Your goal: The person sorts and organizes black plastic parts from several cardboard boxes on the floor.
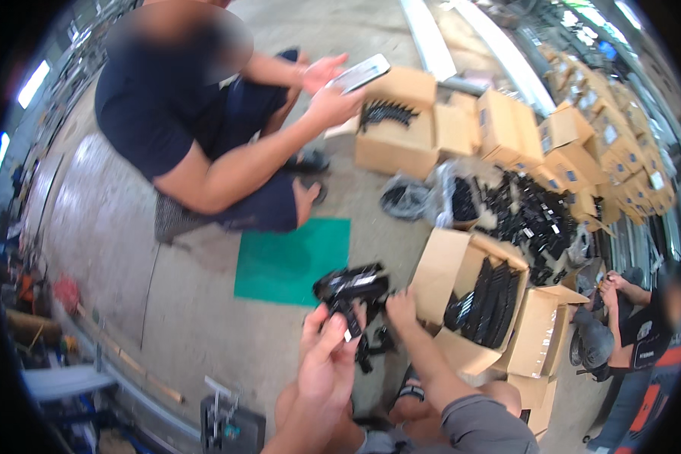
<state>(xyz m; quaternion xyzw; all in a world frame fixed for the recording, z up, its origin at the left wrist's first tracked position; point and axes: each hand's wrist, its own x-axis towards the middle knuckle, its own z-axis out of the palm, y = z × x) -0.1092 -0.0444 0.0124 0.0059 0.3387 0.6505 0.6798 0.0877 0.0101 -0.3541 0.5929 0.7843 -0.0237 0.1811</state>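
Near the green sheet (280, 265), a black part (352, 324), best kept steady, is pinched by the left hand (327, 356); the grip of the right hand (402, 306) cannot be told.

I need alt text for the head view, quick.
The left hand holds black parts; the right hand is beside them, near an open carton of black pieces. Upper left, a seated person holds a phone.

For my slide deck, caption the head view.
Left hand and right hand at black parts beside an open carton; nearby, a co-worker holds a phone.
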